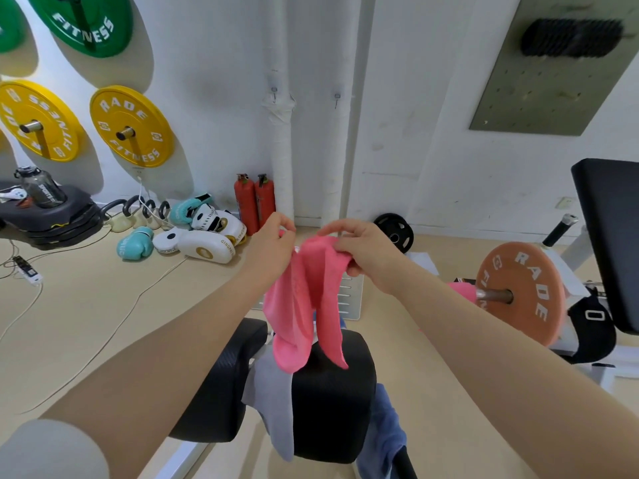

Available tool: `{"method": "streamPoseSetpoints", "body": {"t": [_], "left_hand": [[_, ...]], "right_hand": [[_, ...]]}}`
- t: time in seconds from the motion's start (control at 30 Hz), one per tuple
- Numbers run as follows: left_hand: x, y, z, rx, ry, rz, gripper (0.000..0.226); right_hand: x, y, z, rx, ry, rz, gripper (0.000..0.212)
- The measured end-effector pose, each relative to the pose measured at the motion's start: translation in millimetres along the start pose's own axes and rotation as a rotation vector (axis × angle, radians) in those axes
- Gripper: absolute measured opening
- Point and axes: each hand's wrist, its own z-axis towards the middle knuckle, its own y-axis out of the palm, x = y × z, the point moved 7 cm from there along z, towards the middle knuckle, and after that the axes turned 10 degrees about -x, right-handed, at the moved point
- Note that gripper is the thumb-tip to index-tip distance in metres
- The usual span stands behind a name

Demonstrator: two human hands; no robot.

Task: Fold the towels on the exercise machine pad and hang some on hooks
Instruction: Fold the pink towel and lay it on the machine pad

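Observation:
A pink towel hangs in the air between my hands, above the black exercise machine pad. My left hand pinches its upper left edge. My right hand grips the bunched upper right part. A grey towel drapes over the pad's left side and a blue towel hangs off its right side. Two small hooks, the left hook and the right hook, sit on the white wall pipes straight ahead, both bare.
Yellow and green weight plates hang on the left wall. Boxing gloves, kettlebells and two red fire extinguishers lie on the floor ahead. An orange plate on a bar and a black seat back stand to the right.

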Motion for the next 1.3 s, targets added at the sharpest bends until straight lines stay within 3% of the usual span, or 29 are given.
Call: {"method": "streamPoseSetpoints", "body": {"t": [0.17,0.27,0.33,0.47,0.6,0.7,0.9,1.13,1.3], "left_hand": [[5.8,-10.4,-0.8,0.049,0.012,-0.072,0.024],[0.9,-5.4,0.6,-0.027,-0.1,-0.52,0.023],[0.8,-1.5,-1.3,-0.065,-0.135,-0.658,0.023],[1.4,3.6,-5.8,-0.082,-0.159,-0.754,0.026],[5.3,11.2,-10.7,-0.117,-0.2,-0.812,0.028],[6.7,15.8,-13.0,-0.186,-0.156,-0.927,0.025],[3.9,9.7,-15.8,-0.228,-0.061,-0.837,0.028],[6.8,12.6,-25.4,-0.247,-0.055,-0.948,0.011],[5.0,7.0,-26.6,-0.262,-0.016,-0.742,0.01]], "right_hand": [[-10.9,2.4,-3.1,-0.018,-0.052,0.094,0.039],[-16.3,7.5,-4.6,-0.094,-0.068,0.046,0.033],[-18.6,10.9,-4.2,-0.107,-0.088,-0.046,0.027],[-30.1,9.8,-6.2,0.061,-0.2,-0.191,0.017],[-36.6,16.2,-6.9,0.137,-0.222,-0.407,0.027],[-30.6,16.4,-4.2,0.134,-0.188,-0.331,0.015],[-32.8,19.7,-8.6,0.122,-0.235,-0.292,0.007],[-33.0,17.1,-8.6,0.202,-0.268,-0.279,0.02],[-26.9,24.3,-5.6,0.04,-0.219,-0.14,0.021]]}}
